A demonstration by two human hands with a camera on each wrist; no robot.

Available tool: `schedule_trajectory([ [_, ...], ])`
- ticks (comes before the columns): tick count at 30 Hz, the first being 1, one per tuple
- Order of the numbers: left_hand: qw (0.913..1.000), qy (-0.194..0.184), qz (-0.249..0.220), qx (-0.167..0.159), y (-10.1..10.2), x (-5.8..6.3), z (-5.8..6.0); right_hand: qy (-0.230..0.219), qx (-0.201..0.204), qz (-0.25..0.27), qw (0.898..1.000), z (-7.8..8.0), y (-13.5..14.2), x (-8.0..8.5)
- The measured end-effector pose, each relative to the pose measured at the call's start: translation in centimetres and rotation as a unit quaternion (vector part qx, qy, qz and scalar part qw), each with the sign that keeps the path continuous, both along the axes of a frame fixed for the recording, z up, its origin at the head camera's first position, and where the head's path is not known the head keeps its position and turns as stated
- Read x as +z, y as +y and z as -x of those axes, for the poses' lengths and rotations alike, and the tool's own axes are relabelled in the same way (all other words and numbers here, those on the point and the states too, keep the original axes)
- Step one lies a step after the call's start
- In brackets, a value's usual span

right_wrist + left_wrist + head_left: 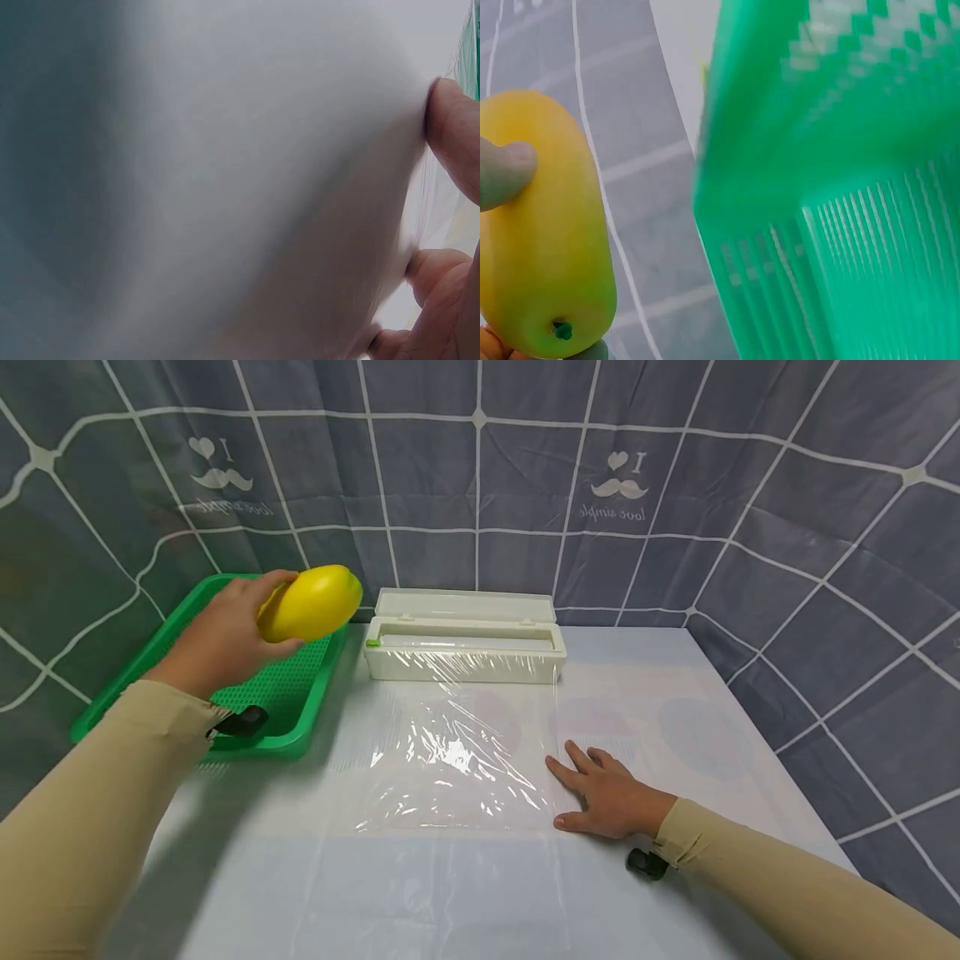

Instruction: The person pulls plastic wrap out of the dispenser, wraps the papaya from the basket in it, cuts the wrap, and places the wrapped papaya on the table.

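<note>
My left hand grips a smooth, yellow oval fruit above the green basket. In the left wrist view, my thumb lies across the fruit, and a small green stem shows at its lower end. A sheet of clear plastic wrap runs from a white wrap dispenser over the table towards me. With fingers spread, my right hand rests at the right edge of the wrap. In the right wrist view, its fingertips touch down, and a blurred pale surface fills most of the picture.
The dispenser's lid stands raised at the back. A pale cloth covers the table. Grey gridded curtain hangs behind and along both sides. The basket stands at the back left, close to the curtain.
</note>
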State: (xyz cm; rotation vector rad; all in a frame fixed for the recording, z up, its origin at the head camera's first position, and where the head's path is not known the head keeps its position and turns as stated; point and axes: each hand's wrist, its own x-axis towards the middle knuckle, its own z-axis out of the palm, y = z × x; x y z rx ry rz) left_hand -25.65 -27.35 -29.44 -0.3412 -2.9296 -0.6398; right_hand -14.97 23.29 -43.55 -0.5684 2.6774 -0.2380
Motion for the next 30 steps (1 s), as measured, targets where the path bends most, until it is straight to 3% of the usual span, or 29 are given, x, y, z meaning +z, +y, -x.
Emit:
schedule_trajectory([
  [9,0.9969,0.015,0.015,-0.075,5.3,-1.7,-2.3,0.001,0.001,0.0,1.0,0.0,-0.1,-0.1],
  [17,0.9886,0.04,0.027,-0.143,8.9,-3.1,-3.6,0.0,-0.004,0.0,1.0,0.0,-0.3,-0.1],
  [30,0.9707,0.036,0.049,-0.232,13.7,-6.0,-3.3,-0.004,-0.007,-0.004,1.0,0.1,-0.1,-0.1],
])
